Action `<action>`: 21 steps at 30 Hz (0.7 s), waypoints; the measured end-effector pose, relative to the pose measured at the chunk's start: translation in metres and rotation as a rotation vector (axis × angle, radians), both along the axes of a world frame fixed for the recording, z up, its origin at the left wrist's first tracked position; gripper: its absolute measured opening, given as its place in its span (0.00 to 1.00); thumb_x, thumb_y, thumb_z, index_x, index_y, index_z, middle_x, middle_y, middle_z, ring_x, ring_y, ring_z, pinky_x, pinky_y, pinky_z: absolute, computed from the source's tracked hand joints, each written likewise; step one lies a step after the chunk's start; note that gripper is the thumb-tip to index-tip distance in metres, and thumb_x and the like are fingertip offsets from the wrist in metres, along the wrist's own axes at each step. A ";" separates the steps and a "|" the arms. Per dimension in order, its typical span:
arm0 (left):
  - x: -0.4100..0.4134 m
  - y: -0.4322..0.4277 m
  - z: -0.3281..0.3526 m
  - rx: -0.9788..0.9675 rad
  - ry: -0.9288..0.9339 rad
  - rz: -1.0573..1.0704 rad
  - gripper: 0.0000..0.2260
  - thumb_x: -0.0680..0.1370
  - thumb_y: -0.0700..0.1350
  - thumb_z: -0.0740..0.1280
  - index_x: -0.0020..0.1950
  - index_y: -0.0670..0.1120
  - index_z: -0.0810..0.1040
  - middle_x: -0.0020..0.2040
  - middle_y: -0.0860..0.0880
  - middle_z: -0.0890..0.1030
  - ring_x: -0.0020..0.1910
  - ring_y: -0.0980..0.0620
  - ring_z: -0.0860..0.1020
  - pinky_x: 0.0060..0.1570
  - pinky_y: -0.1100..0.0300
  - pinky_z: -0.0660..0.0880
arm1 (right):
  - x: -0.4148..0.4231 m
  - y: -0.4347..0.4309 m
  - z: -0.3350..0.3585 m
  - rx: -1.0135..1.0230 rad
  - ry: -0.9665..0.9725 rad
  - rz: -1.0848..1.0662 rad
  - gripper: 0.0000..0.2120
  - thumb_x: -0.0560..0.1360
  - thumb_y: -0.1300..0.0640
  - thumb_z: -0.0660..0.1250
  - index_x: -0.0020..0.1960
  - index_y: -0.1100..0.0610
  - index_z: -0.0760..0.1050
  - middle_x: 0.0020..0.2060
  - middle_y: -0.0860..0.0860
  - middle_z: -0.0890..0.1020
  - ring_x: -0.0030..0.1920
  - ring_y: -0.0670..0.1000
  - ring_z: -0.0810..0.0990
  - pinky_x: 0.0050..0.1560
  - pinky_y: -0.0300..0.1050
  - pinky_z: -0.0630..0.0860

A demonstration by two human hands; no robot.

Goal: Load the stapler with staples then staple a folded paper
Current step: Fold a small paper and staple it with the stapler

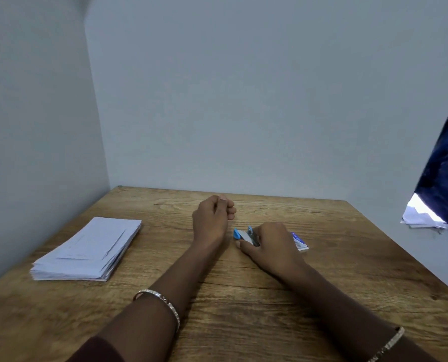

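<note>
1 staple box [300,241], contents hidden, lies beside the right hand [273,248].

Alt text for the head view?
The right hand holds a small blue stapler on a wooden table; the left hand rests beside it, fingers curled. A paper stack lies at left, a staple box beside the right hand.

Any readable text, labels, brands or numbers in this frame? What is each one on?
No text here is legible.
staple box: pale print on its blue face, too small and blurred to read.
stapler: no marking visible; partly covered by a hand.
paper stack: faint lines only, no readable words.
</note>
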State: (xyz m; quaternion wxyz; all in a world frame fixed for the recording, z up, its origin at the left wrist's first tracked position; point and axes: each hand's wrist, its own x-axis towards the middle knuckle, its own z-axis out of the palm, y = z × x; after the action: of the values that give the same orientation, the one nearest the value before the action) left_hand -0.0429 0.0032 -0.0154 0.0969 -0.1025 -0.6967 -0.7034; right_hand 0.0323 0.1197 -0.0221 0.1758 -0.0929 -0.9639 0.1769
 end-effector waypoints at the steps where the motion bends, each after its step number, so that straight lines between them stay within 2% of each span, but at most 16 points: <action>1: 0.002 0.000 0.000 0.002 -0.001 0.005 0.16 0.84 0.42 0.59 0.46 0.37 0.83 0.43 0.40 0.86 0.41 0.47 0.84 0.53 0.47 0.82 | 0.001 0.000 -0.001 -0.014 0.013 0.003 0.25 0.72 0.38 0.71 0.29 0.51 0.64 0.27 0.46 0.69 0.30 0.44 0.68 0.29 0.42 0.57; 3: 0.007 -0.003 0.001 0.002 0.001 0.014 0.15 0.84 0.42 0.60 0.46 0.38 0.83 0.42 0.40 0.86 0.41 0.46 0.84 0.52 0.46 0.82 | 0.004 -0.001 0.000 -0.020 0.069 0.007 0.23 0.70 0.35 0.72 0.31 0.52 0.71 0.29 0.48 0.73 0.34 0.49 0.73 0.31 0.43 0.61; 4: 0.011 -0.004 0.001 -0.007 0.008 0.014 0.14 0.84 0.42 0.60 0.46 0.38 0.83 0.42 0.41 0.86 0.41 0.46 0.84 0.52 0.47 0.82 | 0.006 -0.001 0.001 0.000 0.100 -0.002 0.21 0.69 0.34 0.72 0.37 0.53 0.78 0.34 0.50 0.78 0.39 0.52 0.77 0.34 0.44 0.66; 5: 0.015 -0.007 0.003 -0.027 0.027 0.024 0.14 0.83 0.42 0.61 0.46 0.39 0.83 0.42 0.42 0.86 0.41 0.46 0.85 0.51 0.48 0.82 | 0.008 -0.003 0.003 0.026 0.132 -0.021 0.23 0.70 0.36 0.73 0.47 0.55 0.82 0.41 0.53 0.81 0.45 0.55 0.80 0.39 0.45 0.69; 6: 0.019 -0.010 0.004 -0.057 0.053 0.038 0.13 0.83 0.43 0.62 0.46 0.40 0.83 0.42 0.43 0.87 0.42 0.47 0.85 0.51 0.49 0.81 | 0.011 -0.004 0.005 0.050 0.175 -0.035 0.25 0.71 0.38 0.73 0.56 0.58 0.83 0.46 0.55 0.82 0.50 0.56 0.80 0.44 0.45 0.70; 8: 0.029 -0.021 0.008 -0.128 0.121 0.086 0.11 0.82 0.43 0.63 0.46 0.42 0.83 0.42 0.47 0.87 0.43 0.51 0.85 0.50 0.53 0.80 | 0.016 -0.009 0.007 0.036 0.299 -0.005 0.24 0.73 0.45 0.73 0.62 0.59 0.81 0.46 0.54 0.81 0.49 0.55 0.80 0.46 0.44 0.68; 11: 0.043 -0.044 0.011 -0.275 0.240 0.163 0.07 0.80 0.43 0.63 0.48 0.46 0.82 0.42 0.50 0.86 0.42 0.52 0.83 0.47 0.54 0.78 | 0.027 -0.022 0.008 0.010 0.410 0.104 0.14 0.75 0.53 0.73 0.57 0.58 0.83 0.40 0.47 0.76 0.41 0.48 0.75 0.43 0.43 0.67; 15: 0.053 -0.094 0.010 -0.451 0.310 0.310 0.06 0.78 0.42 0.65 0.50 0.47 0.82 0.43 0.48 0.86 0.45 0.47 0.82 0.47 0.51 0.77 | 0.039 -0.049 0.006 0.071 0.429 0.258 0.02 0.75 0.58 0.73 0.47 0.55 0.84 0.36 0.46 0.77 0.38 0.47 0.75 0.39 0.45 0.70; 18: 0.056 -0.142 0.010 -0.487 0.225 0.409 0.07 0.76 0.41 0.66 0.51 0.47 0.82 0.46 0.49 0.86 0.48 0.48 0.82 0.47 0.56 0.75 | 0.040 -0.066 0.008 0.072 0.398 0.360 0.02 0.75 0.58 0.73 0.44 0.54 0.84 0.34 0.45 0.79 0.37 0.46 0.75 0.38 0.42 0.66; 21: 0.055 -0.188 0.009 -0.628 0.097 0.483 0.08 0.76 0.42 0.67 0.53 0.45 0.82 0.52 0.47 0.85 0.54 0.46 0.81 0.53 0.54 0.74 | 0.036 -0.084 0.011 0.005 0.393 0.411 0.03 0.75 0.58 0.73 0.43 0.55 0.85 0.33 0.48 0.81 0.37 0.48 0.77 0.39 0.42 0.68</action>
State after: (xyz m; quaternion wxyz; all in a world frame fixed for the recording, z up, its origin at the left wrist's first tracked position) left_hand 0.0120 -0.1847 -0.0060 0.2566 0.0065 -0.8765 -0.4073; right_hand 0.0685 0.0358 -0.0116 0.3198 0.1411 -0.9105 0.2210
